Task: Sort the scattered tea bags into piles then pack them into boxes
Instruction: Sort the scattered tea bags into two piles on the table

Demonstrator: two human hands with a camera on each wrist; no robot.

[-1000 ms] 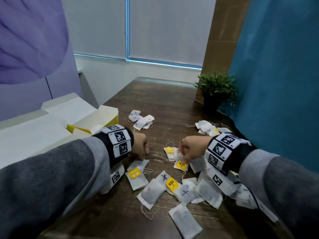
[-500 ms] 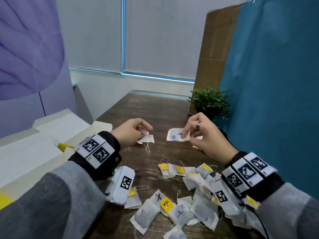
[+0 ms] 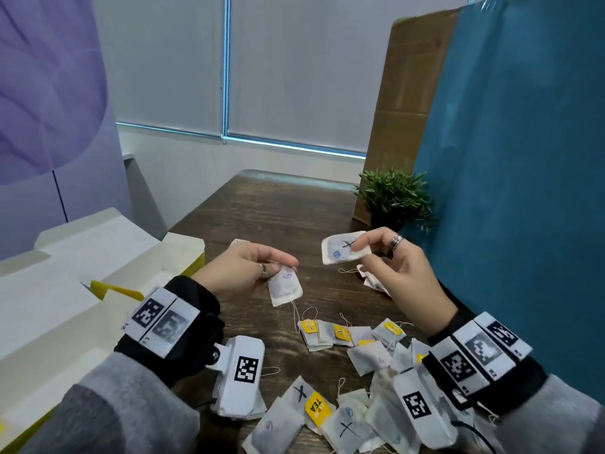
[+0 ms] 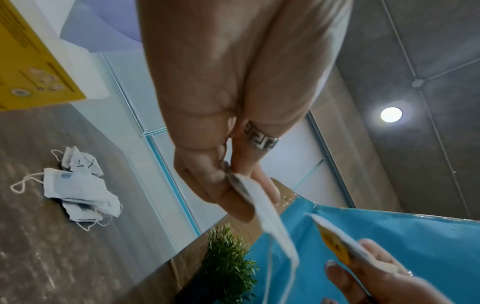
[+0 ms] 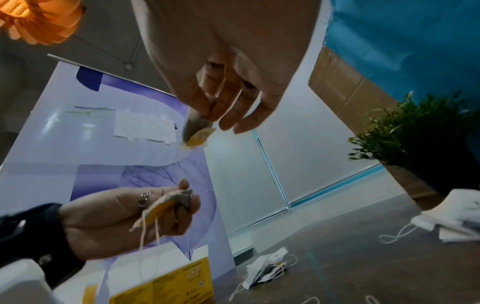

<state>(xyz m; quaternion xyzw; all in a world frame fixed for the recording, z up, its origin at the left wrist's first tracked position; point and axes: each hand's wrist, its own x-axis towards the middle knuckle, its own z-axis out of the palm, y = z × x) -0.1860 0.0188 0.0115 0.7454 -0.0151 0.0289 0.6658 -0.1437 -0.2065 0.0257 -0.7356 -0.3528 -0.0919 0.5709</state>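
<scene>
Above the desk [image 3: 262, 204], both hands are raised, each pinching one tea bag. Left hand [image 3: 242, 270] holds a bag marked "6" [image 3: 284, 288] by its top edge between thumb and fingertips; bag hangs down, string dangling. Right hand [image 3: 397, 273] pinches a bag marked with an X and a blue mark [image 3: 342, 249], held roughly flat at its end, other fingers loosely spread. Looks like marks are being read to decide the pile. Progress: early sorting. Two small piles exist further out on the desk: one just beyond the left hand [image 4: 78, 185], one near the potted plant [image 3: 394, 198], partly hidden behind the right hand [image 5: 451, 224]. The bulk is still a scattered heap [image 3: 353, 388] at the near edge, mixed X marks, coloured marks and yellow tags. A short row with yellow tags [image 3: 327, 334] sits just ahead of the heap; can't tell if that counts as a pile. Open white-and-yellow box [image 3: 137, 263] on the left, apparently no bags in it as far as visible. Left to do: most of the sorting, all of the packing.
</scene>
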